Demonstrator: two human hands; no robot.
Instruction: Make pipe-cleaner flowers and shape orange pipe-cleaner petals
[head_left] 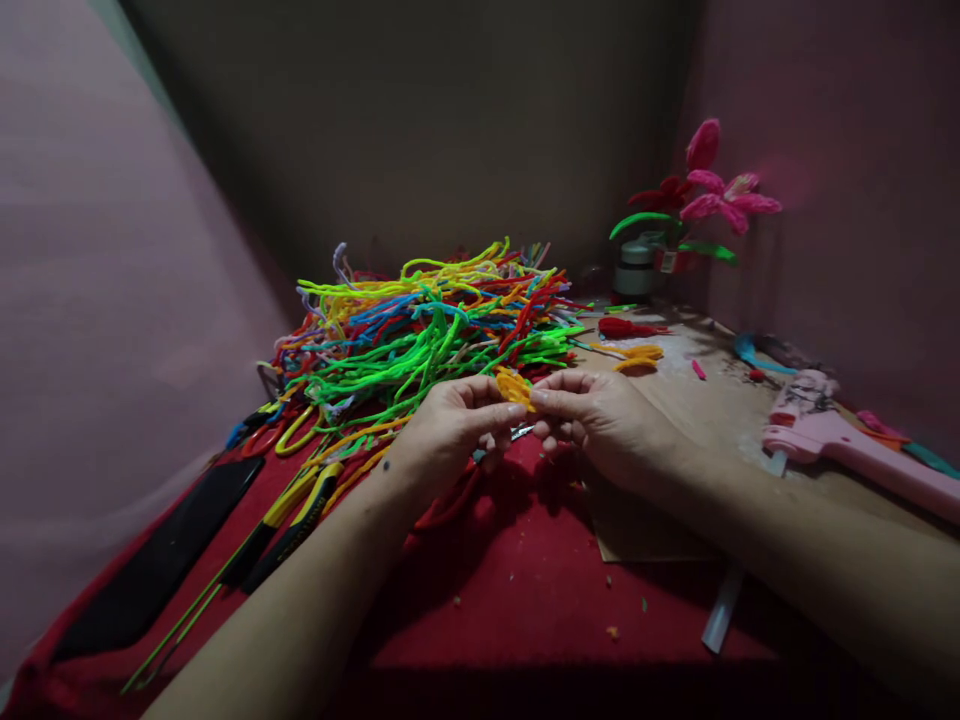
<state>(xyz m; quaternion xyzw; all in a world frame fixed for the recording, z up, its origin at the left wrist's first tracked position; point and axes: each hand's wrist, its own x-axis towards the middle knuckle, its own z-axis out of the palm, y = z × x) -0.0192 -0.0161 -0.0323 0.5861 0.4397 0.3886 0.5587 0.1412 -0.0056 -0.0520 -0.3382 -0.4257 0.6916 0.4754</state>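
Note:
My left hand [450, 425] and my right hand [600, 415] meet over the red cloth [525, 590], both pinching a small orange-yellow pipe cleaner piece [514, 386] between thumb and fingertips. The fingers of both hands are closed on it. A thin metal tool tip [521, 432] shows just below the left fingers; what it is I cannot make out. Right behind the hands lies a big heap of coloured pipe cleaners [427, 330] in green, yellow, red and blue.
Yellow-handled pliers [300, 510] and a black flat object [161, 565] lie at the left. A pink glue gun [847, 445] rests at the right. A pink pipe-cleaner flower [716, 195] and small jar [636, 268] stand at the back right. Red and orange shaped pieces [634, 340] lie nearby.

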